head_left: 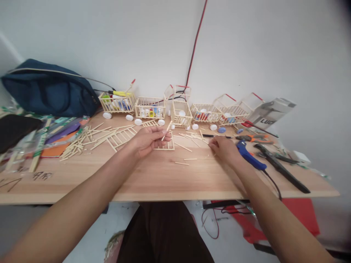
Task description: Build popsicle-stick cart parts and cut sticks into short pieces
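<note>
My left hand (148, 139) is raised a little above the wooden table (153, 179), fingers closed on a thin wooden stick (167, 130) that points up and to the right. Just beyond it lies a small square frame of sticks (168, 146). My right hand (223, 149) rests on the table with its fingers curled down over loose sticks (189, 136); what they pinch, if anything, is hidden. A blue glue gun (251, 156) lies right beside that hand.
Several stick-built carts with white wheels (149, 109) line the wall. A pile of sticks and ladder-like frames (109, 136) lies at left, near coloured sheets (55, 140) and a dark blue bag (49, 87). Pliers (253, 138) and black tools (282, 168) lie at right.
</note>
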Motion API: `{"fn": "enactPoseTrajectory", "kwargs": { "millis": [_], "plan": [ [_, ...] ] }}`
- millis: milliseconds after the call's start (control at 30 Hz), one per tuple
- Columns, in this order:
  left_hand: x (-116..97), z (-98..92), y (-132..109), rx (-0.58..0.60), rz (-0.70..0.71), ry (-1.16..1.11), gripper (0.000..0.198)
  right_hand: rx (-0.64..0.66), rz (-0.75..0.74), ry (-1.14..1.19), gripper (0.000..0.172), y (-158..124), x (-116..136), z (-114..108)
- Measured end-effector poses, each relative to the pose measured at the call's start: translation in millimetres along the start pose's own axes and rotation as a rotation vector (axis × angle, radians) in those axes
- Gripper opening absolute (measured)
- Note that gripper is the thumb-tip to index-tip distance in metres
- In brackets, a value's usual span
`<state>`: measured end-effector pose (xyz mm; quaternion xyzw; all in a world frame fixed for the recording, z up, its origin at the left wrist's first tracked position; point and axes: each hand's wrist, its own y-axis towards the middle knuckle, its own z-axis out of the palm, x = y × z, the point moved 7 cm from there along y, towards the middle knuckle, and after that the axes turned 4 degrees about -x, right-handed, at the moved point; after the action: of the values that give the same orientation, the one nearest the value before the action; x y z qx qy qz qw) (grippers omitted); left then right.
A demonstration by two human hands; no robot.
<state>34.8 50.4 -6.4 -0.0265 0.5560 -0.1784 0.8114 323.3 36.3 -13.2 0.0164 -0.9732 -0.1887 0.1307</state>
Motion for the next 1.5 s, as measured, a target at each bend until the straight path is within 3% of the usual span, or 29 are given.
{"fn": "enactPoseTrajectory", "kwargs": {
  "millis": [133,233,367,600,733,1000,1500],
  "plan": [
    [0,1.8,-1,0.03,0.015,-0.009,0.011,-0.041,0.054,0.187,0.011,-5,17,-11],
    [2,3.1,-1,0.053,0.015,-0.01,0.008,-0.101,-0.016,0.476,0.015,-8,60,-24],
    [3,1.8,0,0.034,0.018,-0.027,0.01,-0.175,0.061,0.864,0.019,-7,101,-27],
    [4,3.6,0,0.041,0.015,-0.055,0.007,-0.136,0.137,1.16,0.021,-8,117,-7],
    [5,5.5,-1,0.055,0.011,-0.047,0.004,-0.174,0.097,1.099,0.018,-14,118,-10],
    [9,7.2,-2,0.08,0.013,-0.027,0.005,-0.411,0.026,0.725,0.021,-26,123,-33],
    [13,9.9,-1,0.12,0.014,-0.023,0.003,-0.422,0.01,0.603,0.024,-27,127,-35]
  ]
}}
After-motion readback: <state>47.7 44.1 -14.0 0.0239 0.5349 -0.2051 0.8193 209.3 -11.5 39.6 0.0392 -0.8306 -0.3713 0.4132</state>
